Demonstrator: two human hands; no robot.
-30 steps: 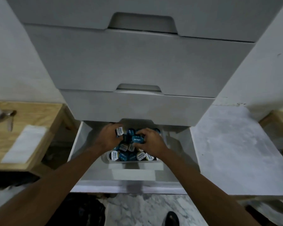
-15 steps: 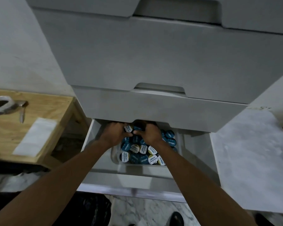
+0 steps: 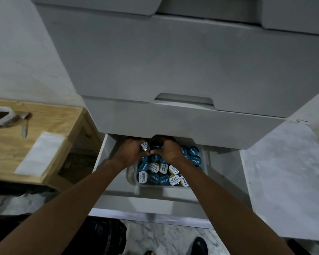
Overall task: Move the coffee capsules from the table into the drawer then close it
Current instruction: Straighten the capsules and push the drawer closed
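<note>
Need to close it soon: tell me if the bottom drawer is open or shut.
Open. The drawer is pulled out, capsules showing inside, both hands reaching in.

A home kitchen: grey drawer fronts, marble counter (coffee capsules stored).

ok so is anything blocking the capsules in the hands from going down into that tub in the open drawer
Nothing visible does. Both the left hand and the right hand hold their coffee capsules right over the clear plastic tub of blue and white foil-topped capsules in the open white drawer; only the drawer above overhangs its back.
</note>
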